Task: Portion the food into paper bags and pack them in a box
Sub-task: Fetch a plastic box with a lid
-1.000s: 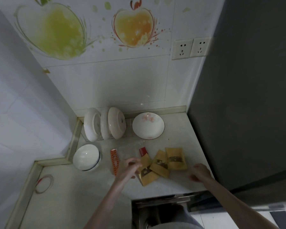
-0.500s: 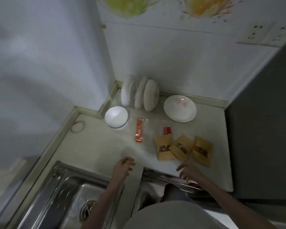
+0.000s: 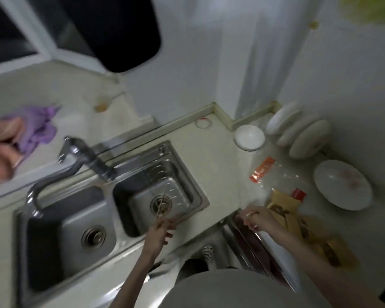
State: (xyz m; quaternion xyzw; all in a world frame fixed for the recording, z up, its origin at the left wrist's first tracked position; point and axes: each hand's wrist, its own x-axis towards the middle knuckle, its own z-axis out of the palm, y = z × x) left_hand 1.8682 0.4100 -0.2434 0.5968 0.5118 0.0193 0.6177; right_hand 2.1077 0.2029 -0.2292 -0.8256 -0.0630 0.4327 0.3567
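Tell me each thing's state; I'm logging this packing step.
Left hand: pinching thin sticks over the steel sink.
Right hand: fingers curled at the counter edge; contents unclear.
Brown paper bags: lying flat on the counter.
White bowl: upright.
White dishes: standing on edge.
White plate: lying flat.

counter point(image 3: 220, 165) btwn sink point(image 3: 156, 187) & dishes lies open, room for a hand. right side crowded: small bowl point(image 3: 249, 137), stood-up plates point(image 3: 298, 134) at wall, flat plate point(image 3: 342, 187), orange-strip plastic bag point(image 3: 262, 170), paper bags point(image 3: 285, 207) near front edge. tap point(image 3: 76, 156) arches over left basin, blocks reach there.
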